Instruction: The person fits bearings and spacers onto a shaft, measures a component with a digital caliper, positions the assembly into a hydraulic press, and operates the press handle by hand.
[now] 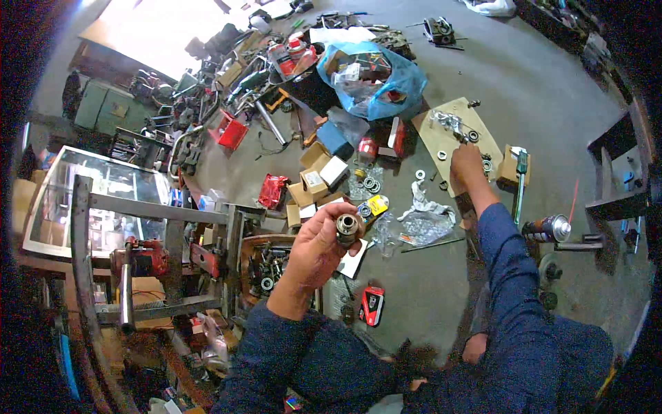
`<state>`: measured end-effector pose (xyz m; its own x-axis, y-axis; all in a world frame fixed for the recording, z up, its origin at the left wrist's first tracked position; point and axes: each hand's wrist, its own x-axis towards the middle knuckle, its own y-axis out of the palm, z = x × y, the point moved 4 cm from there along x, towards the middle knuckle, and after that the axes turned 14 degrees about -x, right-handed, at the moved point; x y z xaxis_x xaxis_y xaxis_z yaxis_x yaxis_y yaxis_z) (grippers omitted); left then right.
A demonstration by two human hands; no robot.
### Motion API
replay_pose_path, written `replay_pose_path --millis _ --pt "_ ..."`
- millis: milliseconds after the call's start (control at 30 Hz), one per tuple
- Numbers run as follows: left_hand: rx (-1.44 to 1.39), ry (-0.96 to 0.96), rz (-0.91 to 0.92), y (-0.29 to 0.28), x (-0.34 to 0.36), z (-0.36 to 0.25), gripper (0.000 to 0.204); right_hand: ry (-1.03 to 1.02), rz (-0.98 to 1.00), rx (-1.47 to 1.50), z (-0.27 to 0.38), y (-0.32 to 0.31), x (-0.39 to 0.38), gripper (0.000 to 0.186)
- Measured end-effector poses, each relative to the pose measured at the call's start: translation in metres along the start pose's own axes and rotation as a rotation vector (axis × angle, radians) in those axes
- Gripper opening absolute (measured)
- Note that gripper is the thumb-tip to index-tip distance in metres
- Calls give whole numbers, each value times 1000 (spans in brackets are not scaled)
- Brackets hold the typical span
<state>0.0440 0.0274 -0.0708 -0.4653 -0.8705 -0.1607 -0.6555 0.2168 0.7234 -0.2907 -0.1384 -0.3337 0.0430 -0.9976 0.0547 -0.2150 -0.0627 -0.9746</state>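
In my left hand (316,250) I hold a round metal part with a hollow centre (347,225), its open end facing up. The fingers are wrapped about its side. My right hand (469,167) reaches out to the far right, over a beige board (436,131) on the floor. Its fingertips are pinched together by a small dark metal piece; whether they grip it is hidden. On the board near that hand lie a ring-shaped bearing (473,136), a small ring (442,155) and a silvery metal piece (449,121).
Beside the board stand a cardboard box (512,168) with a green-handled tool (522,163) and a spray can (549,228). Opened boxes (314,181), clear plastic (426,226) and a blue bag (376,103) lie ahead. A metal frame with a red vise (146,258) stands left.
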Motion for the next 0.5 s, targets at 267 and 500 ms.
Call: replay_pose_path --millis 267,500 --pt "92 62 70 10 -1 -1 45 170 -306 1073 27 -160 -38 16" --pt "48 3 20 3 -4 -3 48 -205 -20 1796 70 -277 -95 11"
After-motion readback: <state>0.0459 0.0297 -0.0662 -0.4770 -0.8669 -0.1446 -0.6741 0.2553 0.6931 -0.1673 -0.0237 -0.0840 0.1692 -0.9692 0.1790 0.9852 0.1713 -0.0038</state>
